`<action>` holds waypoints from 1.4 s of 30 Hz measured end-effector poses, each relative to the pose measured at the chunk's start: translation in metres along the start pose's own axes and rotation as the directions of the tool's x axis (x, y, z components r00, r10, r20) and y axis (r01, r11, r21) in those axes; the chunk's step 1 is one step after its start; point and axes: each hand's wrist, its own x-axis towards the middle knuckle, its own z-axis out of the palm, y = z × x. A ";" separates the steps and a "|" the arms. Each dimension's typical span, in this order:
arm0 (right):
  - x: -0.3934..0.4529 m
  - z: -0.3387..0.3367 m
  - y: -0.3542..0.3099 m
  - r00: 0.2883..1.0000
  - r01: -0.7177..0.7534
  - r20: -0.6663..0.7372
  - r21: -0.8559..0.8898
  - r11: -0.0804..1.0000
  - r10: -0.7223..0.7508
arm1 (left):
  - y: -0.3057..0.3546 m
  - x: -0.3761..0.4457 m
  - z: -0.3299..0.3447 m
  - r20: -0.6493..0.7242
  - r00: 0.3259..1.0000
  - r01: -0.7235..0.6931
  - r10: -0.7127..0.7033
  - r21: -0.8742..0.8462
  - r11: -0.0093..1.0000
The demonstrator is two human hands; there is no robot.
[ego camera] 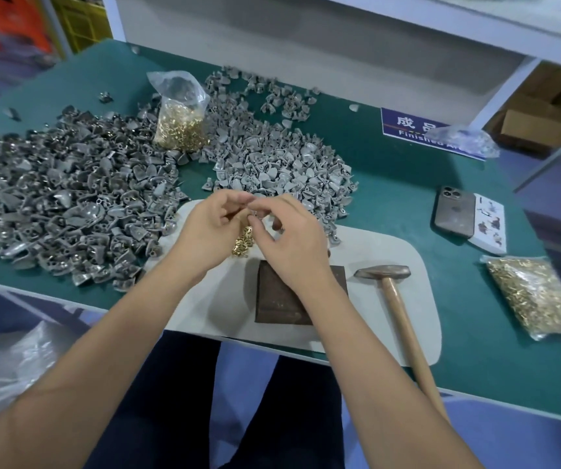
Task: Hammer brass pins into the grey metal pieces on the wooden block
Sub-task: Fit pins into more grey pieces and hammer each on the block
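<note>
Both my hands are up over the grey mat (390, 265), fingertips meeting above its far edge. My left hand (213, 228) has its fingers curled, and thumb and forefinger pinch something small that I cannot make out through the blur. My right hand (292, 238) curls in from the other side, its fingertips closed on the same small item, which looks like a pale grey metal piece (255, 211); the exact grip is hidden.

Just beneath my hands a small heap of loose brass pins (243, 240) lies on the mat. The wooden block (279, 296) sits near the mat's middle, partly under my right wrist, and its visible top is bare. The hammer (395, 299) lies on the mat to the right of the block, head toward the far side, handle running off the near edge of the green table (390, 184).

A dark grey pile of pieces (69, 198) covers the left part of the table. A lighter grey pile (279, 157) is spread beyond the mat's far edge. An open bag of brass pins (180, 120) stands between the two piles. A second bag of pins (539, 296) lies flat near the right edge. A phone (453, 211) lies face down on a printed card (490, 221), right of the mat. A blue sign (418, 130) sits toward the far right.
</note>
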 end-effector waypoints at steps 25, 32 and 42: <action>0.001 -0.001 -0.003 0.934 -0.318 -0.228 -0.182 0.930 0.274 | -0.016 0.034 -0.008 0.123 0.944 -0.311 0.306 0.640 0.702; 0.003 -0.002 -0.003 0.869 -0.453 -0.325 -0.217 0.865 0.374 | -0.016 0.048 0.011 0.124 0.970 -0.226 0.208 0.777 0.587; 0.005 -0.002 0.005 0.866 -0.437 -0.315 -0.097 0.894 0.389 | -0.010 0.048 0.004 0.147 0.969 -0.247 0.201 0.656 0.713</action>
